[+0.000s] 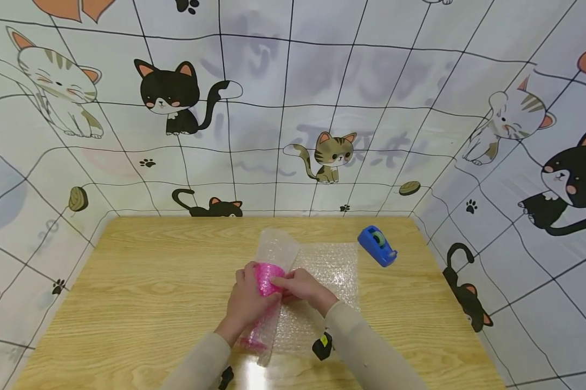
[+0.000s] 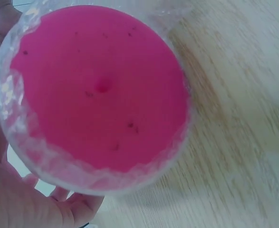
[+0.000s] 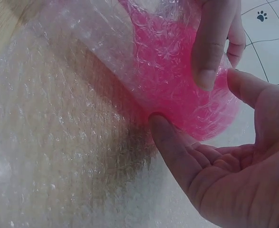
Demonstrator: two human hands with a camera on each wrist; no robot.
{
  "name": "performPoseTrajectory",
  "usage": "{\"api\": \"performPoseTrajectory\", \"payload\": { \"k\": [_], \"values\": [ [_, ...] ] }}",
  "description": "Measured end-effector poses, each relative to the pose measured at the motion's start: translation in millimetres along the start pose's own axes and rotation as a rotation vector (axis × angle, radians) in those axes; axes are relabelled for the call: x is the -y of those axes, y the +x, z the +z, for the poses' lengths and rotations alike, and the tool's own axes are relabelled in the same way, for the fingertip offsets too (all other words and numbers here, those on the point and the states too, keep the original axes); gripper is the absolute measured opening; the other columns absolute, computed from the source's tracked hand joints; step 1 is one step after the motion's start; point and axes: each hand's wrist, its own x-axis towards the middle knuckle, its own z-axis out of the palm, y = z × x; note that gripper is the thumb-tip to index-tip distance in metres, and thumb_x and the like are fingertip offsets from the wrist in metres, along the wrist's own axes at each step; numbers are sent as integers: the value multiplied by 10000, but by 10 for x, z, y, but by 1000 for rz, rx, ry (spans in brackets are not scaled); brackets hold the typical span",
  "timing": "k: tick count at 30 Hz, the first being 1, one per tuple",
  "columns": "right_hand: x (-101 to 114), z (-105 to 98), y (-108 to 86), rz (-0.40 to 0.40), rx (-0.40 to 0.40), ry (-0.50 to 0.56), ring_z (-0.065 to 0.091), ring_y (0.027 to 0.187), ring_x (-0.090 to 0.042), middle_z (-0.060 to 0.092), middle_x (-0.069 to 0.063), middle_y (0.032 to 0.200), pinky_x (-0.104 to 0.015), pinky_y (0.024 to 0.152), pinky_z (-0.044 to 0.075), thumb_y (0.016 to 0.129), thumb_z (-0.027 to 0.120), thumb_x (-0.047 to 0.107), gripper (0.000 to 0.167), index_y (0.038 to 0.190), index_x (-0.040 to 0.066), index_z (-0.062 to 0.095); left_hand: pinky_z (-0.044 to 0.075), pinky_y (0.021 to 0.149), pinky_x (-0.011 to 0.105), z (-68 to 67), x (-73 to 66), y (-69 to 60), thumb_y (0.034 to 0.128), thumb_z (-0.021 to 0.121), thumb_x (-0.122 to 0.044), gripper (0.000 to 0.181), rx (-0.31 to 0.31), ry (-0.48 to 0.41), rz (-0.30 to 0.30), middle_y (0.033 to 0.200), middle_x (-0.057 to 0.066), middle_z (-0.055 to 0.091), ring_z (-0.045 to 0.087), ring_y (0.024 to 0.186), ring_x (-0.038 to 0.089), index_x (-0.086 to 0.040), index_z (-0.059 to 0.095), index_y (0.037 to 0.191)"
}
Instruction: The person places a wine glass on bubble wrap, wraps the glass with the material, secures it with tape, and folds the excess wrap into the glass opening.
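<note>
A pink, cylinder-like object (image 1: 268,272) lies wrapped in clear bubble wrap (image 1: 333,271) at the middle of the table. In the left wrist view its round pink end (image 2: 106,118) faces the camera, with a small dimple at the centre and dark specks. My left hand (image 1: 248,303) grips the wrapped object from the left, fingers curled around its side. From the right, my right hand (image 1: 304,287) holds it with the thumb on top; one fingertip (image 3: 161,124) presses at its lower edge, by the flat sheet. Some of that hand's fingers are hidden.
A blue tape dispenser (image 1: 377,246) stands at the table's back right. The wooden table (image 1: 166,281) meets a cat-print curtain (image 1: 254,130) at the back and sides. Loose wrap sticks out beyond the object's far end.
</note>
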Motion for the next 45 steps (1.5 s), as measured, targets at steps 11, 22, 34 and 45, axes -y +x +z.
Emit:
{"api": "performPoseTrajectory", "payload": {
  "k": [11, 22, 34, 45],
  "values": [
    [-3, -17, 16, 16, -2, -69, 720, 893, -264, 724, -93, 890, -393, 849, 580, 908, 649, 447, 468, 1040, -2, 643, 543, 803, 521, -143, 97, 31, 908, 622, -345, 641, 155, -171, 35, 1333, 243, 374, 598, 986, 350, -111, 325, 1425],
    [-6, -36, 13, 9, -11, -121, 700, 888, -229, 701, -79, 930, -394, 850, 571, 925, 620, 464, 505, 1104, -7, 643, 534, 864, 522, -194, 125, 32, 855, 716, -386, 688, 185, -249, 7, 1321, 221, 399, 554, 1125, 371, -181, 356, 1405],
    [6, -43, -11, -16, -15, -200, 629, 891, -242, 674, -111, 954, -377, 779, 531, 939, 596, 463, 481, 1082, 9, 664, 549, 887, 478, -159, 158, 50, 850, 736, -326, 877, 210, -358, -1, 1331, 272, 456, 574, 1132, 353, -70, 191, 1488],
    [0, -42, -17, -19, 0, -220, 589, 825, -222, 655, -123, 910, -331, 714, 497, 961, 559, 457, 447, 1023, 30, 677, 461, 1029, 555, -128, 197, 45, 861, 716, -370, 953, 242, -357, -18, 1462, 314, 404, 473, 1308, 454, -30, 131, 1532]
  ]
}}
